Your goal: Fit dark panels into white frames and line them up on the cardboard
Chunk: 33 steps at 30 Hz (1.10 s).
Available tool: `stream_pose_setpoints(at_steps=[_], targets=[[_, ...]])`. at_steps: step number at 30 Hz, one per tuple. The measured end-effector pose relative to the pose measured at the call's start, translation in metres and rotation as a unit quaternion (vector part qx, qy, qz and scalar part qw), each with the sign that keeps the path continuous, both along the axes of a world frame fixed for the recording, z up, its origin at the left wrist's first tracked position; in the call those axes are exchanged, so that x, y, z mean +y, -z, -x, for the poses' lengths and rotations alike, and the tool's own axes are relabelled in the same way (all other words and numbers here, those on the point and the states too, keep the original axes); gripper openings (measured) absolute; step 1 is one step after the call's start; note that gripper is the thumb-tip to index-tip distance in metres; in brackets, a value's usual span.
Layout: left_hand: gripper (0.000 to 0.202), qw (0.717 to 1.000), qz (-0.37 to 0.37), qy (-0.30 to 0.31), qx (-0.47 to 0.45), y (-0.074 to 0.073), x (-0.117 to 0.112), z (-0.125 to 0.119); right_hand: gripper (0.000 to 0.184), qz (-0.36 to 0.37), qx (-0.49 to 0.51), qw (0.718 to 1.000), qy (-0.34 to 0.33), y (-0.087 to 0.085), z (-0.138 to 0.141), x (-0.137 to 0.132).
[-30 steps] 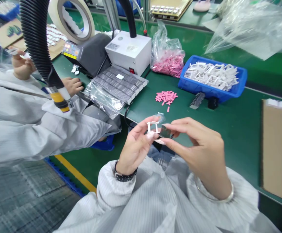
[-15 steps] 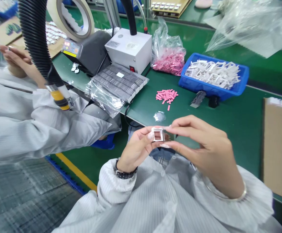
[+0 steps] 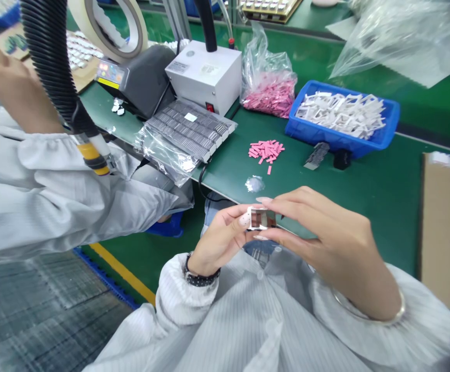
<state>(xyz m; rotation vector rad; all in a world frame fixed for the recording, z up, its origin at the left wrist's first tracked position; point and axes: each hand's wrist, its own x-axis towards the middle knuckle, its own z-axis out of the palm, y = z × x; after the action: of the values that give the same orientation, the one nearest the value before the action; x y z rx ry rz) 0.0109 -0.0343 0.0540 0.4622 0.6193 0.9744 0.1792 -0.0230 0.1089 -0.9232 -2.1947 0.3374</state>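
Item: small white square frame (image 3: 256, 218), held between both hands just above the green desk's (image 3: 364, 206) near edge. Left hand (image 3: 220, 237): fingers curled, gripping the frame. Right hand (image 3: 325, 237): fingertips pinching the frame's other side. Nearby: loose pink strips (image 3: 266, 151), blue tray (image 3: 387, 124).

I see fine grey-white stripes on the smock (image 3: 225, 320) at the near edge and a white-dotted black wristband (image 3: 200, 269). To the far right, white frames (image 3: 341, 114) fill a blue bin (image 3: 392, 120), and pink strips (image 3: 266, 151) lie on the green bench (image 3: 364, 175).
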Motion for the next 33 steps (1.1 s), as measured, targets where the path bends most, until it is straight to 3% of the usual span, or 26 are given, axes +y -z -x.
stream_pose_setpoints(at_steps=[6,8,10,12,15,17,19,22,24,25,28,31,33], targets=[[0.033,1.000,-0.021,-0.005,-0.001,0.003,-0.001,-0.001,0.014,-0.002,0.005,1.000,0.010,-0.004,0.000,-0.001],[0.036,0.997,-0.067,-0.035,0.028,0.004,-0.001,-0.001,0.018,0.002,0.023,0.999,0.029,-0.004,-0.002,-0.001],[0.040,0.978,-0.153,-0.103,0.094,0.005,-0.001,-0.001,0.025,0.021,0.055,0.997,0.054,-0.004,-0.005,-0.003],[0.043,0.924,-0.277,-0.197,0.177,0.008,-0.002,-0.002,0.031,0.050,0.092,0.992,0.076,-0.003,-0.008,-0.007],[0.046,0.806,-0.438,-0.301,0.262,0.014,-0.003,-0.006,0.030,0.090,0.118,0.985,0.084,-0.004,-0.006,-0.012],[0.045,0.768,-0.480,-0.326,0.272,0.015,-0.004,-0.010,0.027,0.103,0.114,0.985,0.076,-0.006,-0.002,-0.015],[0.041,0.785,-0.451,-0.337,0.258,0.014,-0.005,-0.015,0.026,0.102,0.111,0.985,0.081,-0.007,0.002,-0.015],[0.031,0.885,-0.289,-0.302,0.203,0.010,-0.005,-0.018,0.027,0.085,0.109,0.985,0.106,-0.006,0.004,-0.014],[0.028,0.950,-0.157,-0.228,0.147,0.008,-0.002,-0.015,0.026,0.074,0.108,0.984,0.119,-0.004,0.003,-0.013],[0.030,0.969,-0.105,-0.191,0.118,0.007,-0.001,-0.013,0.026,0.070,0.107,0.984,0.122,-0.002,0.002,-0.013],[0.029,0.990,-0.015,-0.134,0.050,0.006,0.003,-0.009,0.026,0.057,0.103,0.985,0.123,0.002,-0.001,-0.011],[0.010,0.991,0.031,-0.128,-0.007,0.005,0.005,-0.008,0.027,0.038,0.086,0.988,0.119,0.003,-0.002,-0.010],[0.013,0.990,0.048,-0.125,-0.032,0.005,0.005,-0.010,0.028,0.022,0.075,0.991,0.111,0.003,-0.001,-0.010]])
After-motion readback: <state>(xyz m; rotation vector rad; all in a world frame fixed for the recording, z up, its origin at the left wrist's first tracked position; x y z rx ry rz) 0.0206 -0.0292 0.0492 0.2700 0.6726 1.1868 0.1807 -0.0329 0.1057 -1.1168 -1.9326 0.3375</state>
